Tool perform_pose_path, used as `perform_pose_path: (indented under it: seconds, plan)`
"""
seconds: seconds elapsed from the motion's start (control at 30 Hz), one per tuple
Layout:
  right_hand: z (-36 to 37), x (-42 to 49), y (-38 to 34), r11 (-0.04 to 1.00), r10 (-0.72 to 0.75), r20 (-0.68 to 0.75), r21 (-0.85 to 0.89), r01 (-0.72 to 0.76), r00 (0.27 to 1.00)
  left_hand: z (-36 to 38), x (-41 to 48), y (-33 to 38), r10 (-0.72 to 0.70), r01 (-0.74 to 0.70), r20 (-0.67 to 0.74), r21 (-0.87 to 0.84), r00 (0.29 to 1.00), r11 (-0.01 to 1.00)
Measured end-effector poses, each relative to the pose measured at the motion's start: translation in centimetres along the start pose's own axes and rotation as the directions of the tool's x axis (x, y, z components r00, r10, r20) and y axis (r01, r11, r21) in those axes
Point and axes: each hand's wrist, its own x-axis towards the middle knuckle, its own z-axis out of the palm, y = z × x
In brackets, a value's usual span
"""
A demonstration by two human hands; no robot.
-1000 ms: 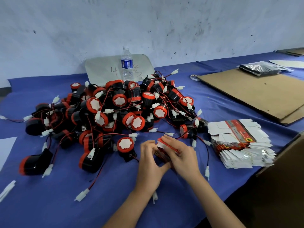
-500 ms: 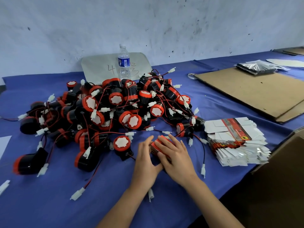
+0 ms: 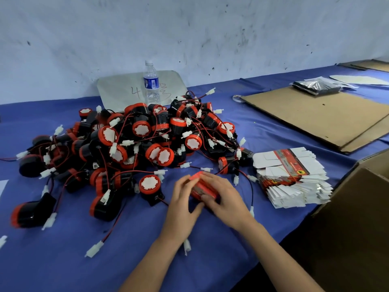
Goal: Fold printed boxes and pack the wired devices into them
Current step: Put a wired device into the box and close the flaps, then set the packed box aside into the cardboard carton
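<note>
Left hand [image 3: 181,204], right hand [image 3: 227,199]: grip curled round red box [image 3: 202,187]; device pile [image 3: 134,140] behind, flat boxes [image 3: 292,178] beside

We see small packing workshop, hand-assembly bench. Long blue-clothed table [image 3: 63,260] against scuffed, stained wall [image 3: 189,28]. Bulk heap of identical black-and-red wired devices [image 3: 136,144]. Stack of flat printed boxes [image 3: 292,180] beside it. Flattened cardboard sheets [image 3: 315,116] farther right, brown shipping carton [image 3: 357,218] at near right edge.

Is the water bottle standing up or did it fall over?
Standing up. The water bottle is upright, cap on top, behind the wired devices.
</note>
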Motion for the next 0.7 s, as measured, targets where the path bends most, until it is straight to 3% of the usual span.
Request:
perform_pose_path:
  seconds: [0.07, 0.1, 0.2, 0.3, 0.47, 0.57, 0.63, 0.7]
  plan:
    - [-0.8, -0.3, 0.1, 0.951, 0.103, -0.194, 0.307, -0.039, 0.976, -0.1, 0.0, 0.2, 0.052, -0.051, 0.039, -0.013, 0.998, 0.999]
    - [-1.1, -0.5, 0.1, 0.899, 0.158, -0.214, 0.435, -0.050, 0.964, -0.2, 0.0, 0.3, 0.053, -0.051, 0.050, -0.036, 0.997, 0.998]
    - [-1.5, -1.3, -0.2, 0.759, 0.173, -0.056, 0.644, -0.097, 0.983, -0.3, -0.2, 0.5, -0.021, 0.025, 0.032, -0.157, 0.999, 0.987]
    - [-1.1, -1.9, -0.2, 0.777, 0.132, 0.008, 0.620, -0.108, 0.991, -0.5, -0.5, 0.6, -0.054, 0.064, 0.056, -0.205, 0.997, 0.977]
    - [-1.1, -2.2, -0.3, 0.845, 0.201, -0.087, 0.518, -0.128, 0.976, -0.4, -0.5, 0.2, -0.060, 0.076, 0.084, -0.197, 0.995, 0.977]
    - [-1.5, -2.3, -0.2, 0.804, 0.249, -0.137, 0.581, -0.126, 0.959, -0.3, -0.5, 0.2, -0.075, 0.096, 0.091, -0.257, 0.993, 0.962]
    - [-2.7, -2.1, -0.7, 0.702, 0.421, -0.244, 0.698, -0.143, 0.874, -0.3, -0.4, 0.2, -0.115, 0.130, 0.068, -0.320, 0.991, 0.939]
    - [-4.7, -1.4, -0.5, 0.375, 0.650, -0.189, 0.922, -0.095, 0.736, -0.4, -0.1, -0.1, -0.170, 0.170, 0.036, -0.390, 0.985, 0.905]
